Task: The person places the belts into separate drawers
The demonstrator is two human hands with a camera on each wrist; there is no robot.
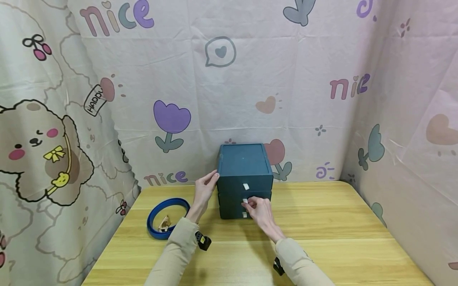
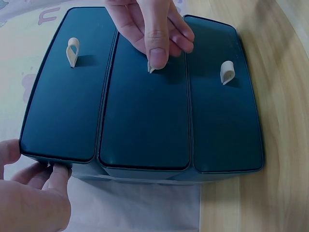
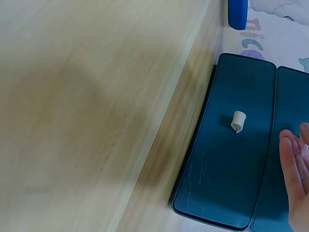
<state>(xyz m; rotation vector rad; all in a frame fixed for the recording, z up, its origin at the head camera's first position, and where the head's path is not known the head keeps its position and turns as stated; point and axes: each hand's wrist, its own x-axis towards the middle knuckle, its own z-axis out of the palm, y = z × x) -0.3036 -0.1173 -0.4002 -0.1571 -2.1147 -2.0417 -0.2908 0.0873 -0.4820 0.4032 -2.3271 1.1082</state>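
A dark teal box with three stacked drawers (image 1: 245, 159) stands at the back of the table, each drawer front bearing a pale loop pull tab. My right hand (image 1: 260, 208) pinches the middle tab (image 2: 150, 66) between thumb and fingers, which cover most of it. The top tab (image 2: 72, 52) and the bottom tab (image 3: 238, 121) are untouched. At the box's upper left corner, my left hand (image 1: 204, 188) grips the edge with bent fingers. In the left wrist view, those fingers (image 2: 58, 181) lie against the side wall.
Left of the box, a coiled blue belt (image 1: 152, 224) with a gold-coloured buckle (image 1: 164, 223) lies on the wooden table (image 1: 322, 222). A printed curtain (image 1: 243, 91) hangs close behind the box and along both sides.
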